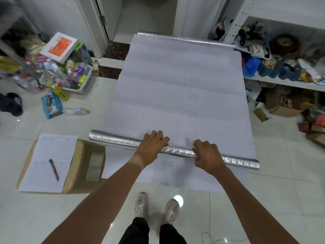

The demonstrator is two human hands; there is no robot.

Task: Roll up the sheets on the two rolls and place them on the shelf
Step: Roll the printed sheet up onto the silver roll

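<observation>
Head view: left hand [153, 144] lies flat, fingers straight, on the near foil roll [175, 150]; right hand [207, 155] curls around it, ready to roll sheet [175, 95] lying past the fingertips.

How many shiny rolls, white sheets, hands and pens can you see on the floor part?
Shiny rolls: 2, the near roll and the far roll
White sheets: 2, the long sheet and the near sheet
Hands: 2, the left hand and the right hand, both on the near roll
Pens: 1, the pen
Total: 7
</observation>
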